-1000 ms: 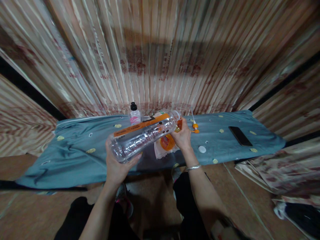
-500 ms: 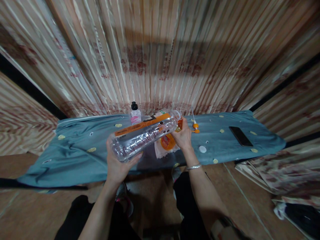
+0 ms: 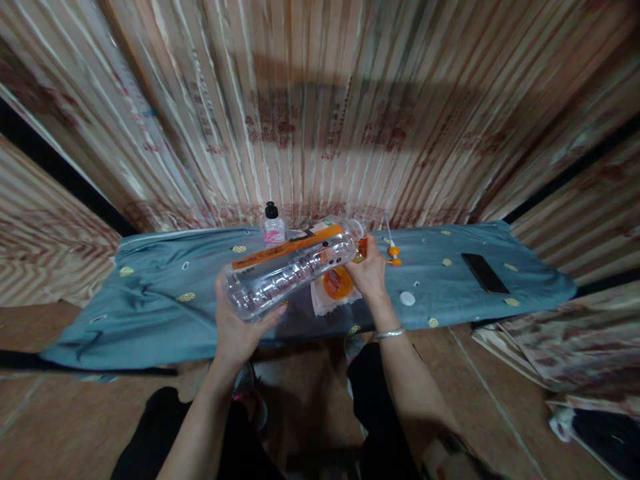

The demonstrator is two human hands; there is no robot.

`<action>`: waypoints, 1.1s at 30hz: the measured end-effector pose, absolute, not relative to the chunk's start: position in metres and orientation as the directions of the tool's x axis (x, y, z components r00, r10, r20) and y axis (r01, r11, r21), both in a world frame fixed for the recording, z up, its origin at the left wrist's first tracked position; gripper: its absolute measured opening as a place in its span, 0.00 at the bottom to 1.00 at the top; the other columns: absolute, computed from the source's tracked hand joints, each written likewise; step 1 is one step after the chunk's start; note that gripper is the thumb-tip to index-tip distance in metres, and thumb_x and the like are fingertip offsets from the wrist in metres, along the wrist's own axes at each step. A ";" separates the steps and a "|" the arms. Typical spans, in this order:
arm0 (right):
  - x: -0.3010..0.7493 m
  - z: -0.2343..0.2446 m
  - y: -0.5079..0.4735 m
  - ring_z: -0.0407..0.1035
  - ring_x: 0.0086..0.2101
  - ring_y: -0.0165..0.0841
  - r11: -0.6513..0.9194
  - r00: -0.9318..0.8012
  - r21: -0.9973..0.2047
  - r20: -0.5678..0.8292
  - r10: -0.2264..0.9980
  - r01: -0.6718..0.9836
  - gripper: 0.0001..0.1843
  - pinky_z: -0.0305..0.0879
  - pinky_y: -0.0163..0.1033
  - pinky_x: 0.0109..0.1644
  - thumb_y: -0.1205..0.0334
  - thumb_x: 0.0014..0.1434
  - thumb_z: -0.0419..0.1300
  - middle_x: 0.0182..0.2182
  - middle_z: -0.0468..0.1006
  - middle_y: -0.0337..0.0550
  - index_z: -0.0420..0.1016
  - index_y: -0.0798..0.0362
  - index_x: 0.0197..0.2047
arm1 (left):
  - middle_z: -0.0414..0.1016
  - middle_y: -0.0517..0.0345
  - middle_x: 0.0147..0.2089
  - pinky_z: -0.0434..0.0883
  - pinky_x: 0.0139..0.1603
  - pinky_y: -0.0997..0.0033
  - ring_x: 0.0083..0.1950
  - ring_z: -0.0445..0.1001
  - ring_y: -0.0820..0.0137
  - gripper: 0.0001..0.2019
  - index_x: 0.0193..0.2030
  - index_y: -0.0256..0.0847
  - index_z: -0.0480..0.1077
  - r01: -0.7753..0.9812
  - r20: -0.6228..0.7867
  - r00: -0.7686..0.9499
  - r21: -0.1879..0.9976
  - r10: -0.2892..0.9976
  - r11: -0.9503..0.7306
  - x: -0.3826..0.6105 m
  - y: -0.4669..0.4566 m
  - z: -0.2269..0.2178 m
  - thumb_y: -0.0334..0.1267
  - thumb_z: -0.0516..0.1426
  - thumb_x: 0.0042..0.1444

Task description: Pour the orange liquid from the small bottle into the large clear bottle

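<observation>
My left hand (image 3: 235,330) grips the base of a large clear plastic bottle (image 3: 290,270) with an orange label, held tilted so its open mouth points right and away. My right hand (image 3: 369,273) is closed around a small orange-tinted bottle (image 3: 361,248) right at the big bottle's mouth. Both are held above a white cloth with an orange round lid (image 3: 336,283) lying on the blue-covered table (image 3: 165,313). A silver bangle is on my right wrist.
On the table stand a small black-capped bottle (image 3: 273,227), an orange pump nozzle with tube (image 3: 393,250), a white cap (image 3: 407,299) and a black phone (image 3: 485,273). Striped curtains hang behind. Patterned fabric is piled on the floor at right.
Both hands and the bottles have stayed almost still; the view has only shifted slightly.
</observation>
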State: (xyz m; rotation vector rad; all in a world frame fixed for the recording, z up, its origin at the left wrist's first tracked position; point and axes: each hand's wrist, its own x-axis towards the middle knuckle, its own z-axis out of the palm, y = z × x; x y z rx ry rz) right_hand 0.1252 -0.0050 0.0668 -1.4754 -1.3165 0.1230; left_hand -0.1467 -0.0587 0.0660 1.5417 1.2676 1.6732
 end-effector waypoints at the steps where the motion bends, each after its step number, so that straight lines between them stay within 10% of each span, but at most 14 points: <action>1: 0.125 0.067 -0.005 0.81 0.46 0.48 0.222 0.378 -0.742 0.546 0.748 0.632 0.32 0.78 0.57 0.54 0.47 0.53 0.72 0.48 0.86 0.53 0.74 0.51 0.57 | 0.75 0.42 0.62 0.72 0.69 0.34 0.64 0.77 0.48 0.52 0.66 0.42 0.65 0.209 0.461 -0.209 0.883 0.863 -0.421 -0.147 -0.058 0.065 0.58 0.77 0.36; 33: 0.133 0.077 -0.010 0.75 0.60 0.50 0.284 0.277 -0.671 0.600 0.750 0.685 0.37 0.70 0.60 0.68 0.49 0.51 0.74 0.61 0.79 0.57 0.73 0.52 0.62 | 0.75 0.41 0.64 0.73 0.68 0.36 0.64 0.78 0.47 0.53 0.66 0.44 0.65 0.229 0.490 -0.214 0.866 0.845 -0.444 -0.148 -0.058 0.071 0.58 0.78 0.34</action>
